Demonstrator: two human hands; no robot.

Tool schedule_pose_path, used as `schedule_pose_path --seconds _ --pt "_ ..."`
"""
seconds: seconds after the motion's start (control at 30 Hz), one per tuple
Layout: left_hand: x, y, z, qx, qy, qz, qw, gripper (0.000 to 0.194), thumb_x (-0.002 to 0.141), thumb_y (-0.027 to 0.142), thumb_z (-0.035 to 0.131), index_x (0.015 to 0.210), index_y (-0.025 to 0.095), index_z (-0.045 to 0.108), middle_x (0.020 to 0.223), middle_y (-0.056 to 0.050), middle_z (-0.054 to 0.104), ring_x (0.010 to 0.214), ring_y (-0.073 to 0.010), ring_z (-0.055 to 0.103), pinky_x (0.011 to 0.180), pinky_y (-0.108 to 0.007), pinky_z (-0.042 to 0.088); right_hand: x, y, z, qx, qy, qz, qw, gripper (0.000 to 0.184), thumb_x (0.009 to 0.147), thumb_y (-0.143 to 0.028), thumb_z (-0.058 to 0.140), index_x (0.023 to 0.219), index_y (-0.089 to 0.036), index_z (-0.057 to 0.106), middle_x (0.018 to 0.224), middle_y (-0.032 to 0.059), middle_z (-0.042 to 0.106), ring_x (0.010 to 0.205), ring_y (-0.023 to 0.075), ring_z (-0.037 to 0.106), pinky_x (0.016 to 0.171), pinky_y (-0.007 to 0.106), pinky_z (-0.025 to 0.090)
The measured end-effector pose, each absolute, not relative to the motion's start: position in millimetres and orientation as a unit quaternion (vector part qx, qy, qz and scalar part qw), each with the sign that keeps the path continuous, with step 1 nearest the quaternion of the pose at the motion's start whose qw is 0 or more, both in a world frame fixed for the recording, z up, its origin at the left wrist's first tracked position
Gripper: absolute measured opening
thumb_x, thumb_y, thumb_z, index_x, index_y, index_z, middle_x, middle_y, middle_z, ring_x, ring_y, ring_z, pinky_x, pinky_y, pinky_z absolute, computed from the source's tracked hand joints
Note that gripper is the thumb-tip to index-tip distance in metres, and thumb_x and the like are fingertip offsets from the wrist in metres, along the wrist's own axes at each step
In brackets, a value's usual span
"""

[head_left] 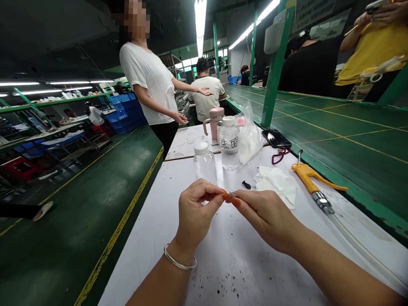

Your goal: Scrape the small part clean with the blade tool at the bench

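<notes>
White tissue (278, 184) and black piece (246, 185) just beyond right hand (267, 215)

shiny metal bangle (178, 263), glossy phone (276, 139)

From where I stand, I see a white table (147, 240) with lots of things on it. Toward its far end are a clear jar (204, 165) with a white lid, a taller bottle (230, 154) with black writing, a pink cup (214, 128) and a see-through bag (249, 144). A black phone (276, 138) lies to the right, near a dark red band (280, 156). Closer in are a crumpled white cloth (279, 186) and a yellow air gun (306, 178) on a clear hose (361, 247). On the far left, a person in a white top (151, 86) stands by blue crates (126, 117). Yellow lines cross the green floor (67, 237).
</notes>
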State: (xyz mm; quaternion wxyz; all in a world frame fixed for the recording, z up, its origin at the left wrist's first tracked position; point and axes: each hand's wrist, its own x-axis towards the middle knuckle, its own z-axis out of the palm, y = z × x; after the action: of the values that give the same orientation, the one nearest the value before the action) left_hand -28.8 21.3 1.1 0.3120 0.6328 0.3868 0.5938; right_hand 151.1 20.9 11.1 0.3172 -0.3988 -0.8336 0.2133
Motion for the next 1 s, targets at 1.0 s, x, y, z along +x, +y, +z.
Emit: schedule_pose_path --seconds 1.0 --pt "-27.8 18.1 0.8 0.630 0.369 0.614 0.299 0.005 0.080 0.018 0.077 0.078 0.023 0.074 0.076 0.000 0.065 0.071 -0.0122 0.059 0.062 -0.025 0.048 151.6 22.9 8.9 -0.409 -0.810 0.226 0.354 0.046 0.105 -0.045 0.033 0.071 -0.019 0.052 0.057 -0.0042 0.044 0.052 0.0109 0.040 0.054 0.026 0.027"
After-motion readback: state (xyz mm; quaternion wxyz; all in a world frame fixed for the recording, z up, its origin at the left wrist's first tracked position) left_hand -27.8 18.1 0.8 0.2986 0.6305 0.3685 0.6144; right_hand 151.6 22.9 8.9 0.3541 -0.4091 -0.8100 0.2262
